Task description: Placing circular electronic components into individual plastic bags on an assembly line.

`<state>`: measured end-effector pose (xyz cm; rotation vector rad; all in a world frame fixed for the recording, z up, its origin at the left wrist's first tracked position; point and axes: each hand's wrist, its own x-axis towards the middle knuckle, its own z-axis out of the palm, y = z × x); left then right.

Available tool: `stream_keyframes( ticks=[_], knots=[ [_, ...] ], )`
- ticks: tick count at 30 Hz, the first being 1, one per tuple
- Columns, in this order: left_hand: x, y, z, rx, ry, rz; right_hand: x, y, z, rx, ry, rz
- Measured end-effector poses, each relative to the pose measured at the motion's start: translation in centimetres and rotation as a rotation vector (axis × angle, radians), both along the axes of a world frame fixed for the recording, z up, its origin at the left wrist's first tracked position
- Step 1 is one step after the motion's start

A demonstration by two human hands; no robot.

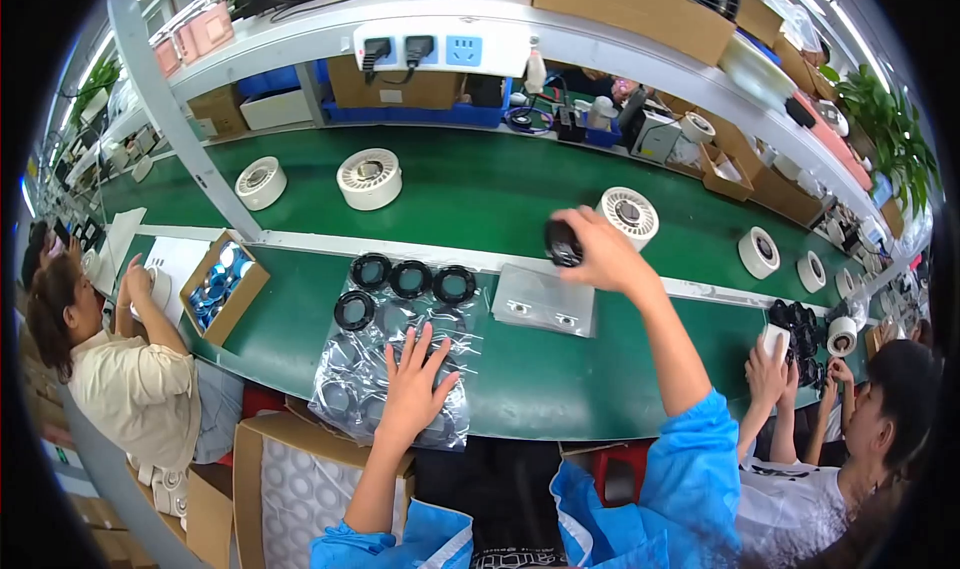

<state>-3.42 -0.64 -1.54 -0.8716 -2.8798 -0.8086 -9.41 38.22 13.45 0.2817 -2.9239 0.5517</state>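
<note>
My left hand lies with fingers spread on a clear plastic blister sheet with round pockets. Several black rings sit in the sheet's far rows, beyond my fingertips. Raised over the bench, my right hand is closed on a black round part; the fingers cover some of it, so its exact kind is unclear. Just behind that hand stands a white round fan unit with a slotted top. Below the hand lies a flat translucent plastic case.
More white fan units stand on the green conveyor beyond a metal rail. A cardboard box of blue shiny discs is at left. Co-workers sit on both sides, one holding a white part. An open carton stands below the bench.
</note>
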Motion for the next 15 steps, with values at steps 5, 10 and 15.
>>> stream_keyframes(
  ticks=[5,10,15],
  knots=[
    [0.1,0.0,-0.3,-0.023,0.027,0.004,-12.7,-3.8,-5.8,0.199,-0.046,0.097],
    [0.3,0.6,-0.9,-0.006,0.053,-0.008,-18.0,-1.2,-11.9,0.266,-0.268,-0.027],
    [0.2,0.6,-0.5,-0.013,0.05,0.013,-17.8,-0.8,-11.5,0.171,-0.25,0.001]
  ],
)
